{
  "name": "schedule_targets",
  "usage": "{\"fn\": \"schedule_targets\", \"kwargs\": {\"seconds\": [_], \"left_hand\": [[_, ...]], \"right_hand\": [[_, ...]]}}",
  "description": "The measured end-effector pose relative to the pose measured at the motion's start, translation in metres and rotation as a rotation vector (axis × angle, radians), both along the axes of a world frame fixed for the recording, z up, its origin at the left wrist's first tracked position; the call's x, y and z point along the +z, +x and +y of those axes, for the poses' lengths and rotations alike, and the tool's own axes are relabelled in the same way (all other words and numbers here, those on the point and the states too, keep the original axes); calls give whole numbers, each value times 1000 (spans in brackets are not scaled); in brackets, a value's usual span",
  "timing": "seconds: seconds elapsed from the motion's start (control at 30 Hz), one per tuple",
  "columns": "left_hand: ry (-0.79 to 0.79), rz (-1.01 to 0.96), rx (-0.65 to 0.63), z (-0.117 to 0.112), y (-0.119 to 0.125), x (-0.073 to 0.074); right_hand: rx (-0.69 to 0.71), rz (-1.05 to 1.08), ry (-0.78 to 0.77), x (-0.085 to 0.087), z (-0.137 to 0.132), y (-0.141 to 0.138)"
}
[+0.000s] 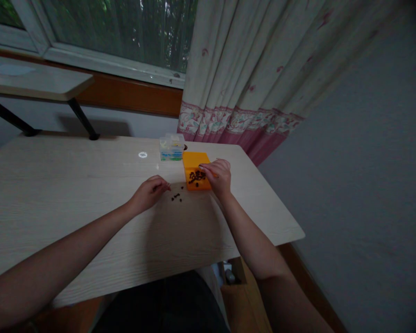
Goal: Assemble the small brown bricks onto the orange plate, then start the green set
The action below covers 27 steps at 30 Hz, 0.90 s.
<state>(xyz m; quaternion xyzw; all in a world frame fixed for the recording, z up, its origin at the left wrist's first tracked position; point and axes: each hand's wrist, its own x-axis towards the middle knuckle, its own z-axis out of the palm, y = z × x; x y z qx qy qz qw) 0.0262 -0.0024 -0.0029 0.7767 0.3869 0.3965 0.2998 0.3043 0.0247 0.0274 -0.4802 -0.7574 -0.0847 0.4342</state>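
An orange open box stands on the table, with small dark brown pieces heaped inside its near part. My right hand is over the box's right side, fingers pinched together above the pieces. A thin orange bit shows beside those fingers; whether it is held or belongs to the box is unclear. To the left of the box, my left hand hovers low by the tabletop with curled fingers, their tips closed together. Several loose dark pieces lie on the table just right of it. What either pinch holds is too small to make out.
A clear plastic case with blue and green contents stands behind the orange box. The pale wooden table ends at a right edge near the wall. A raised shelf on black legs is at back left; a curtain hangs behind.
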Motion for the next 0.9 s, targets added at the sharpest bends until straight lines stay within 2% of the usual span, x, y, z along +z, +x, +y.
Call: {"fn": "schedule_targets", "kwargs": {"seconds": [0.23, 0.43, 0.63, 0.9], "left_hand": [[0, 29, -10, -1, 1, 1], [5, 17, -11, 0, 0, -1], [10, 36, -15, 0, 0, -3], [37, 28, -37, -1, 0, -1]], "right_hand": [[-84, -6, -47, -5, 11, 19], [-74, -9, -143, -10, 20, 30], [-67, -77, -214, -16, 22, 33], [-132, -213, -248, -23, 24, 31]]}}
